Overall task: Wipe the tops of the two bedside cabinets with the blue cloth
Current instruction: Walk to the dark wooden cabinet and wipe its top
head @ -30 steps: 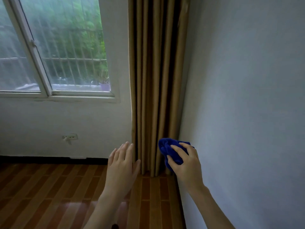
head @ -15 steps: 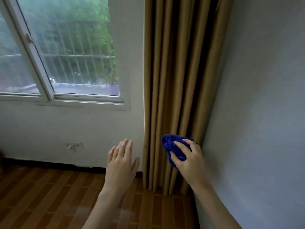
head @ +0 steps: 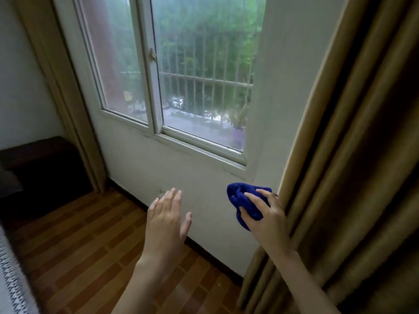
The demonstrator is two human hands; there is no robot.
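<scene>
While we stand facing the window (head: 181, 87), with the tan curtain (head: 351, 155) hanging at our right, neither hand is on a cabinet. We therefore judge the step in hand to be crossing the wooden floor (head: 79, 257) to the dark cabinet (head: 38, 155) in the left corner. We take it for one of the two bedside cabinets; the other is not in view.

To do this well we should turn left, keep clear of the patterned bed edge (head: 11, 279) at the lower left, and come close enough to look down on the whole top before the cloth meets it. We cannot tell what lies on that top, as it is dark and seen at a slant, so we would check it before sweeping. A flat pad wipes better than a ball, so we would shake the cloth out and fold it on the way.

Our left hand (head: 166, 220) is held out in the air, fingers straight and close together, thumb apart, holding and touching nothing. Our right hand (head: 267, 216) is raised just beside the curtain, its fingers curled over the blue cloth (head: 238, 196). The cloth sits bunched in that grip, well apart from the cabinet.
</scene>
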